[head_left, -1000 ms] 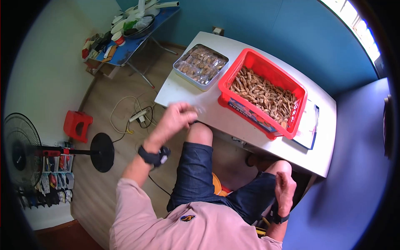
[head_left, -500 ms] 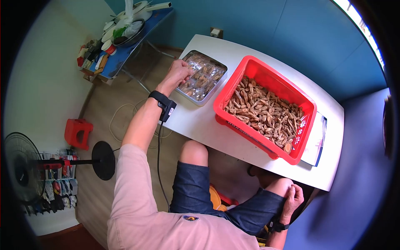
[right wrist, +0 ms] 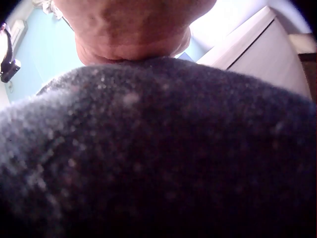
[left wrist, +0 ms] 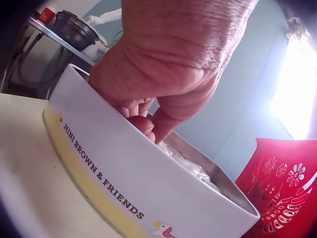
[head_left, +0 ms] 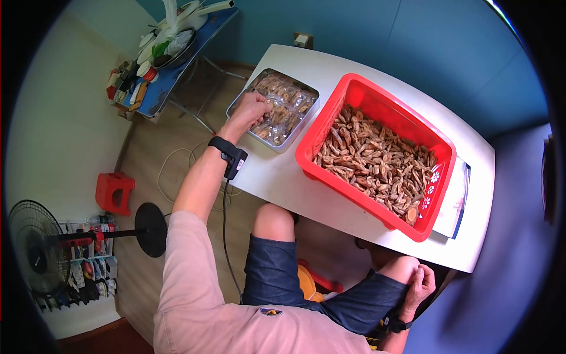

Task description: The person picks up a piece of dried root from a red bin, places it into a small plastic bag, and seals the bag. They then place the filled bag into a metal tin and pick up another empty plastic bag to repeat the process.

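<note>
My left hand (head_left: 252,110) reaches over the near-left rim of a rectangular metal tin (head_left: 282,145), fingers bent down inside it. Thumb and fingertips pinch at a clear plastic packet of dried brown slices (head_left: 269,106); in the left wrist view the hand hides most of that contact. More such packets (head_left: 289,94) fill the tin in rows. Printed along the tin's white side (left wrist: 99,163) is "MINI BROWN & FRIENDS". My right hand (head_left: 420,283) rests on the right knee (head_left: 402,268), fingers loosely curled and holding nothing.
A red plastic basket (head_left: 377,207) heaped with loose dried brown slices (head_left: 374,159) stands on the white table (head_left: 277,176), right of the tin. A clipboard (head_left: 457,200) lies beyond it. On the floor are a black fan (head_left: 38,253) and a red stool (head_left: 115,193).
My left hand has moved from above the left knee, up and forward, into the tin. My right hand has stayed by the right knee. The head view has shifted slightly.
</note>
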